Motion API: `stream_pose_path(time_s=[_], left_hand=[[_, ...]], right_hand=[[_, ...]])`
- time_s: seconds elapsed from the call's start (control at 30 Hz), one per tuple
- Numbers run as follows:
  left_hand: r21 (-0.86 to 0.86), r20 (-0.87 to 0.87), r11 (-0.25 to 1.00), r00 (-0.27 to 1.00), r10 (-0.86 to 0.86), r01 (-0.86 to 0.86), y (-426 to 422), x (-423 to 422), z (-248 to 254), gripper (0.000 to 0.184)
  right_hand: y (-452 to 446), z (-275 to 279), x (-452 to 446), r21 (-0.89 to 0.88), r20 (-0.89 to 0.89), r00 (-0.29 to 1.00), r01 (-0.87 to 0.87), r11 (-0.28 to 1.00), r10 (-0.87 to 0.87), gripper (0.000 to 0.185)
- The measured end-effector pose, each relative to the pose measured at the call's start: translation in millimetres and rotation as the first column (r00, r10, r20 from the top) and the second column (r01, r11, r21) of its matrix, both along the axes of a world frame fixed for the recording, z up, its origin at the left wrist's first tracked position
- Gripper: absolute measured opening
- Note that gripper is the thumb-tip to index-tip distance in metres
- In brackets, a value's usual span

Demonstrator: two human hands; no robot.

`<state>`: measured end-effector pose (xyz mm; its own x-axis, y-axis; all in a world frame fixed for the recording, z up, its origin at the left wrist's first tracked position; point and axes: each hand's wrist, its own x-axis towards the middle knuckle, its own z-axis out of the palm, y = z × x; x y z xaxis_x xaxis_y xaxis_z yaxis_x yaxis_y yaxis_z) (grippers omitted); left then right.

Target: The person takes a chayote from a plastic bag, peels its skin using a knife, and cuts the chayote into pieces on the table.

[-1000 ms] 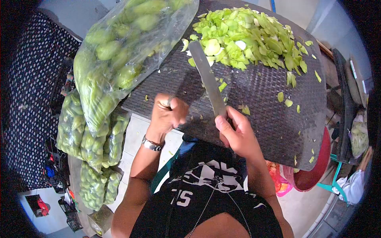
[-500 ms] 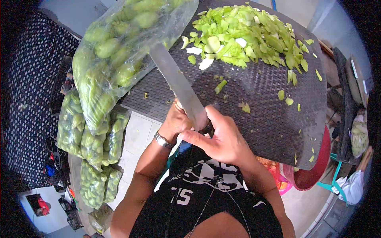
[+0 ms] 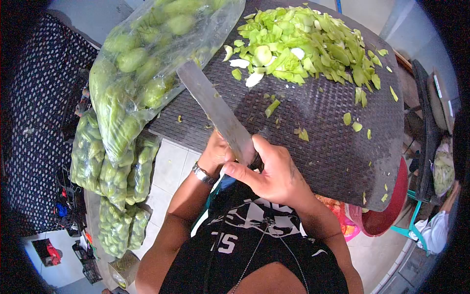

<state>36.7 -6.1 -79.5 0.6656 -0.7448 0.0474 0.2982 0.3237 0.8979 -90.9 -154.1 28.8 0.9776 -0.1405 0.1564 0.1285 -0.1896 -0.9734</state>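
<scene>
My right hand [image 3: 281, 171] is closed round the handle end of a large knife [image 3: 210, 105]. Its broad grey blade slants up and left over the table edge, its tip in front of a clear bag of green mangoes [image 3: 132, 59]. Close behind the blade is my left hand [image 3: 215, 153], fingers curled, a metal watch [image 3: 203, 173] on its wrist. The blade hides whatever those fingers may hold. A heap of green and whitish peel-like slices [image 3: 313, 49] lies on the dark woven tabletop [image 3: 313, 142], with several loose pieces nearer me.
More bags of green produce [image 3: 115, 181] stand at the left, below the big bag. A red tub [image 3: 389, 206] is under the table's right edge, near a teal stool frame [image 3: 416, 220]. At the far right, part of another person's arm [image 3: 453, 196] shows.
The knife's tip has swung slightly left and down. Both hands have shifted only a little; the bags and the heap of slices stay put.
</scene>
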Motion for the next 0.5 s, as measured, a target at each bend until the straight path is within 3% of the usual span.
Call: stream_pose_path(time_s=[0.07,0.17,0.23,0.27,0.33,0.5], left_hand=[[-0.042,0.045,0.999,0.999,0.0,0.002,-2,2,-5,0.085],[-0.101,0.117,0.987,0.983,0.14,-0.128,-13,-10,6,0.058],[-0.227,0.097,0.973,0.993,0.065,-0.042,-18,-8,9,0.037],[-0.332,0.074,0.938,0.994,-0.082,0.102,-21,4,6,0.029],[-0.437,0.034,0.87,0.971,-0.236,0.227,-25,9,8,0.029],[-0.328,-0.063,0.937,0.987,-0.147,0.119,-26,0,36,0.053]], right_hand=[[0,1,-1,0.006,-0.009,1.0,-0.011,1.0,0.011,0.038],[-6,4,-5,0.01,-0.042,0.997,-0.057,0.998,0.058,0.033],[-11,2,-5,0.068,-0.032,0.994,-0.102,0.992,0.104,0.028],[-13,-5,-4,0.111,-0.028,0.995,-0.096,0.989,0.1,0.026],[-13,-16,1,0.194,-0.018,0.996,-0.084,0.977,0.089,0.022],[-4,-11,3,0.329,0.05,0.998,-0.051,0.943,0.037,0.018]])
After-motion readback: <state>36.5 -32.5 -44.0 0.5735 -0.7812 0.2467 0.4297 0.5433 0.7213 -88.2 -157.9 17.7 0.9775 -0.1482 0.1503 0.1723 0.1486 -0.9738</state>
